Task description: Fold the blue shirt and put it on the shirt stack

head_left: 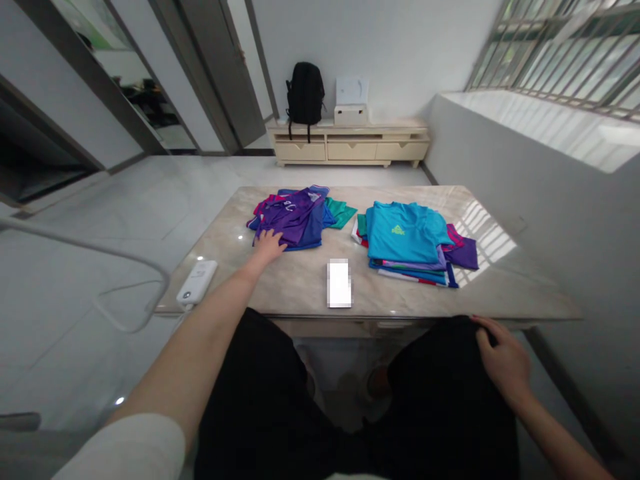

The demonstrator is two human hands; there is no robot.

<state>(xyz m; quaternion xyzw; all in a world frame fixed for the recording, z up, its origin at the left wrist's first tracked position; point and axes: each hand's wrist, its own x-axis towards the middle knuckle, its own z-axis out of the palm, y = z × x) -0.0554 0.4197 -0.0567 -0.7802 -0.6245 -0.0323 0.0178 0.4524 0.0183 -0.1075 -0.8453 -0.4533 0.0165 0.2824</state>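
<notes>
My left hand (270, 247) rests with its fingers spread on the near left edge of a purple shirt (293, 217). That shirt lies on top of a loose pile with blue, pink and green (341, 213) garments. To the right is a neater stack with a turquoise shirt (405, 233) on top, yellow-green print facing up. Purple and pink cloth (463, 250) sticks out at its right side. My right hand (505, 360) lies on my right knee, fingers apart, away from both piles, with nothing visible in it.
A marble-patterned table (295, 287) stands before my knees. Near its front edge lies a blurred-out white rectangle (340, 283). A white device (197, 281) with a cable sits at the left. Beyond are a low cabinet (350, 150), a black backpack (306, 93) and white boxes (351, 115).
</notes>
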